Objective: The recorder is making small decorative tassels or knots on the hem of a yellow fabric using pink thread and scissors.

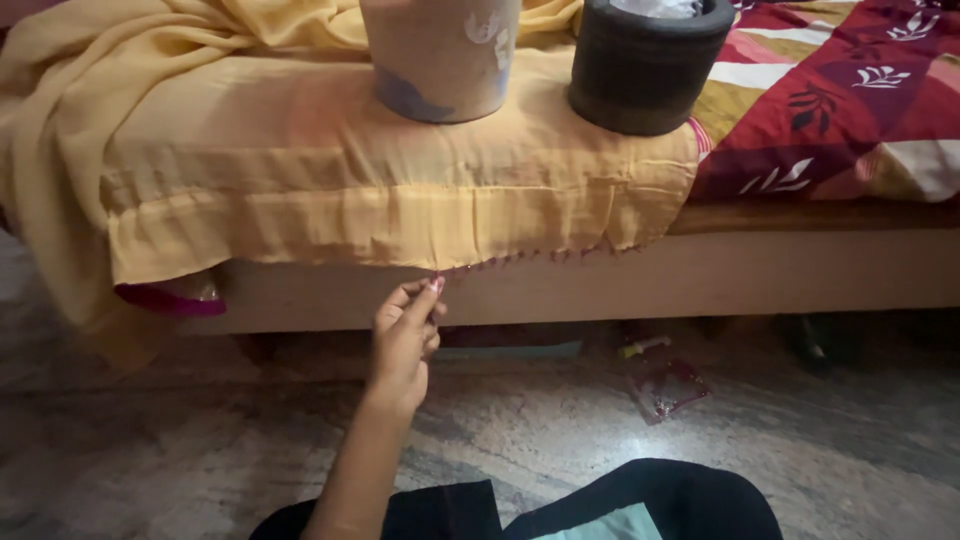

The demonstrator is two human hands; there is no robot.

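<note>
Left hand (pixel 405 340) pinching hem of yellow cloth (pixel 330 170) at bed (pixel 800 275) front edge, fingertips closed on it. Right hand out of view. Pale bucket (pixel 440 55), dark container (pixel 645 65) standing on cloth near front edge.

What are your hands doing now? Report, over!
One hand, side unclear, fingers pinching yellow cloth hem. Other hand unseen. Two pots sit on the cloth.

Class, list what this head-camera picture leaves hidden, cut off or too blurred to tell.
- Head view: the beige container and dark container are cut off by the top edge.
- What the pinching hand grips at the yellow cloth hem is too small to tell.
- The other hand is out of frame.
- Things under the bed frame are lost in shadow.
</note>
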